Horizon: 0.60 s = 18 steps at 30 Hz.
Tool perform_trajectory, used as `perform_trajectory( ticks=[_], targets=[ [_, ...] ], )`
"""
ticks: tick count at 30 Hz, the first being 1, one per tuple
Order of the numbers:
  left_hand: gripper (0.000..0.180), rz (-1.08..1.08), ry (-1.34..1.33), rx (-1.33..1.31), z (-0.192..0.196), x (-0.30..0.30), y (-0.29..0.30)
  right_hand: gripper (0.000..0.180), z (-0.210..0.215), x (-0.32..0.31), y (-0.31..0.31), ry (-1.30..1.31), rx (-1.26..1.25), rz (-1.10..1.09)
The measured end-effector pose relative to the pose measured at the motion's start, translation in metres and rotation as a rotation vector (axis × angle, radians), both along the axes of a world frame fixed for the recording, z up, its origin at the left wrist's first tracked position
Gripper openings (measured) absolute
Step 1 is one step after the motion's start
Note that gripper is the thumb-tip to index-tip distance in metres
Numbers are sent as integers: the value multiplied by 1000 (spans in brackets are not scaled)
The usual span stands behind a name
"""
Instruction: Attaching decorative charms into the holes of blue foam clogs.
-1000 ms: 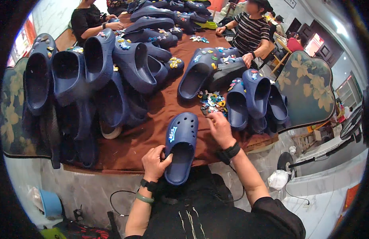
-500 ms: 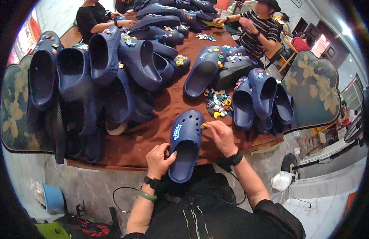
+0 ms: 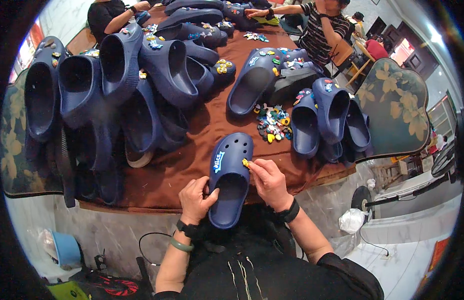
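A navy blue clog (image 3: 235, 150) with round holes in its upper points away from me at the table's near edge. My left hand (image 3: 196, 201) grips its left side near the opening, thumb over the rim. On the left of the upper sits a blue-and-white lettered shoe charm (image 3: 219, 161). In the fingertips of my right hand (image 3: 271, 184) is a small yellow shoe charm (image 3: 245, 163), touching the right side of the upper by the holes. The underside of the clog is hidden. Beyond it lies a pile of colourful charms (image 3: 273, 122).
Stacked navy clogs (image 3: 123, 70) fill the table's left side; more clogs (image 3: 333, 107) stand at the right. A decorated clog (image 3: 254, 82) lies behind the charm pile. A brown cloth (image 3: 207, 127) covers the table. Two co-workers sit at the far sides.
My right hand has moved left and slightly down, bringing the yellow charm from beside the clog onto its upper. My left hand keeps its grip. The far-right co-worker has stretched an arm across the table.
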<state>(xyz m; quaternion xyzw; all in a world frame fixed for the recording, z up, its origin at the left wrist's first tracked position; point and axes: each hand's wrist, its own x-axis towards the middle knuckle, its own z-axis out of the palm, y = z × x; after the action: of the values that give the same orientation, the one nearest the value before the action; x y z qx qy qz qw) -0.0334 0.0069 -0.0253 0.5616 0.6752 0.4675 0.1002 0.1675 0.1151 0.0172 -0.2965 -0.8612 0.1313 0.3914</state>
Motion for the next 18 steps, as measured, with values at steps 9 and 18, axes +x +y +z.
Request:
perform_trajectory(
  ticks=[9,18],
  targets=[
    [36,-46,24,-5,-4,-2,3,42,30,-2,-4,-488,78,89],
    [36,-23,0,15,-4,-2,1,11,-1,19,31,34,-288,106]
  ],
)
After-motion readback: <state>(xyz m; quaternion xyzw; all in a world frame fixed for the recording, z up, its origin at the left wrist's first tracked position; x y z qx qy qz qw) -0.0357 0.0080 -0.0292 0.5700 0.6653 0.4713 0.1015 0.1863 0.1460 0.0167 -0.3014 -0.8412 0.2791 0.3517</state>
